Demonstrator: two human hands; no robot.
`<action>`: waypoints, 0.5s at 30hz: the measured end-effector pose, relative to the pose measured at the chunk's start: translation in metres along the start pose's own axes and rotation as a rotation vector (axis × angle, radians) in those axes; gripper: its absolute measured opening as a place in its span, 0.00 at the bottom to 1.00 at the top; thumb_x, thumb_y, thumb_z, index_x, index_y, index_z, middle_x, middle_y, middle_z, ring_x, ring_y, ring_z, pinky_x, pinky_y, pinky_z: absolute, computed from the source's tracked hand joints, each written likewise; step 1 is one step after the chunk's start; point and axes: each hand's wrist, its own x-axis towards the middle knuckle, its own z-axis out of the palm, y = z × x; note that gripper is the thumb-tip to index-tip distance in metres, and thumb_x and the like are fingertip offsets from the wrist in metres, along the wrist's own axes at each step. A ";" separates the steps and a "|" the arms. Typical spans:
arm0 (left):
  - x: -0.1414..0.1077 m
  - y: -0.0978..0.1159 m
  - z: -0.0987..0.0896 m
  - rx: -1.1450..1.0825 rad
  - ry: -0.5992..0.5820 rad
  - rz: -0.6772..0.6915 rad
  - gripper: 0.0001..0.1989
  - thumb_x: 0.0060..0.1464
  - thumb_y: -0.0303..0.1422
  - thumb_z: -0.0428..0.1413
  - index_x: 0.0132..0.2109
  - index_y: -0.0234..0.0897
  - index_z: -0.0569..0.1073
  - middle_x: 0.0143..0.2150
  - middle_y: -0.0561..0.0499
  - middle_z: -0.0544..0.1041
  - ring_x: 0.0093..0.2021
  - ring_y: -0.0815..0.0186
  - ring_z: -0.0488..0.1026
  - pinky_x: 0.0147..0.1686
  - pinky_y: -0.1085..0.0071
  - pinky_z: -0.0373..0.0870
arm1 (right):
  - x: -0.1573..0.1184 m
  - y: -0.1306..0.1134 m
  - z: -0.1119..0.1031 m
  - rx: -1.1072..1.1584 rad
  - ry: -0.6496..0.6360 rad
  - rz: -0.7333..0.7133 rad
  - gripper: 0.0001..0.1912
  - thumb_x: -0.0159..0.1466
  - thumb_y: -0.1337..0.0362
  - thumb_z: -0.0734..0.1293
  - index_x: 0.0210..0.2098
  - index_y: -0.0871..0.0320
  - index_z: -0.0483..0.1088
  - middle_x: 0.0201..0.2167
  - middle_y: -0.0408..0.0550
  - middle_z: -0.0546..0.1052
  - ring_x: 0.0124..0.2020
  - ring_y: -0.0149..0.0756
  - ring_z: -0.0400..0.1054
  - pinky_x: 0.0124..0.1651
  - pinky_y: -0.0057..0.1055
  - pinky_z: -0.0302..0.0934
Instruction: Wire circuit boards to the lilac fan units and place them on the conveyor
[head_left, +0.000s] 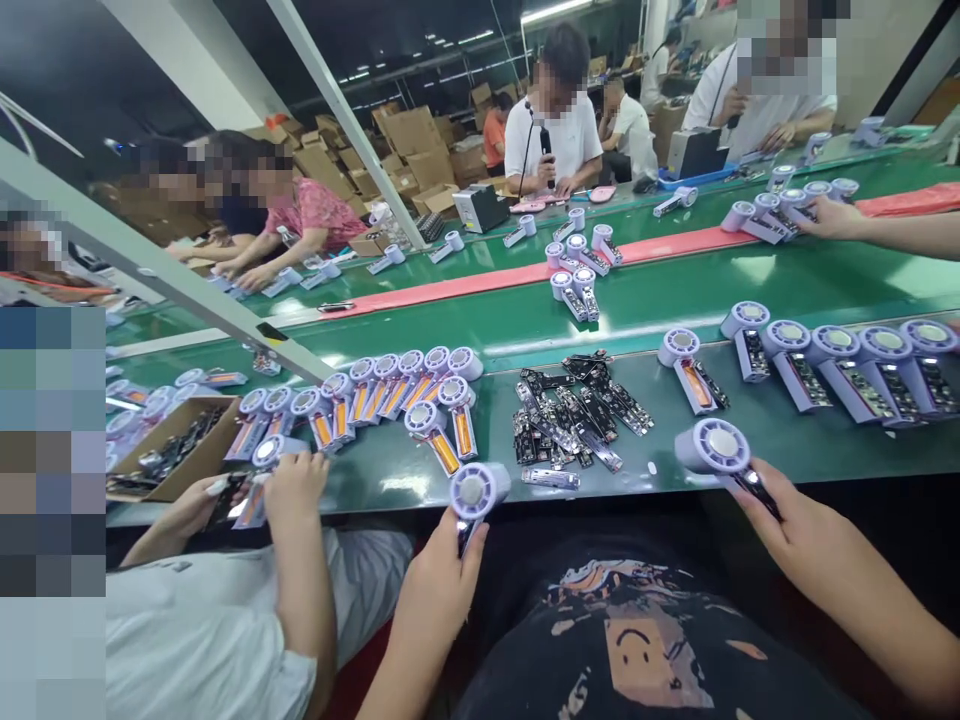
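My left hand (439, 600) grips the narrow lower end of a lavender handheld fan (474, 492), holding its round head up over the table's front edge. My right hand (799, 545) holds a second lavender fan (712, 447) by its dark, circuit-board-like lower part, with the head pointing left. Between my hands, a loose pile of black circuit boards (577, 415) lies on the green table (495, 470). To the right stands a row of several opened fan bodies (832, 365). Neither hand touches the pile.
A co-worker's hands (289, 490) work at my left over a fan, beside a cardboard box of boards (169, 450) and several fans. Beyond, a conveyor belt (480, 285) carries more fans, with people seated and standing across it, and cardboard boxes stacked behind.
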 end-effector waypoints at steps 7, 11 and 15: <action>-0.002 0.002 0.009 0.053 -0.165 -0.047 0.21 0.68 0.35 0.42 0.64 0.35 0.64 0.58 0.37 0.77 0.56 0.49 0.77 0.50 0.62 0.71 | -0.003 0.016 0.021 -0.056 -0.009 -0.025 0.29 0.71 0.49 0.51 0.60 0.56 0.68 0.34 0.55 0.82 0.32 0.55 0.78 0.30 0.41 0.67; -0.002 0.002 0.016 0.077 -0.190 -0.094 0.22 0.69 0.34 0.42 0.65 0.34 0.64 0.56 0.36 0.78 0.55 0.50 0.78 0.49 0.63 0.71 | 0.000 0.029 0.031 -0.039 -0.020 0.005 0.28 0.70 0.49 0.52 0.59 0.56 0.69 0.31 0.56 0.82 0.28 0.54 0.77 0.28 0.39 0.66; 0.002 0.002 0.016 0.075 -0.192 -0.067 0.21 0.67 0.34 0.44 0.64 0.35 0.65 0.51 0.37 0.80 0.51 0.51 0.79 0.47 0.64 0.70 | 0.019 0.033 0.031 0.081 -0.122 -0.038 0.27 0.67 0.49 0.60 0.58 0.58 0.70 0.31 0.55 0.82 0.28 0.51 0.77 0.28 0.36 0.65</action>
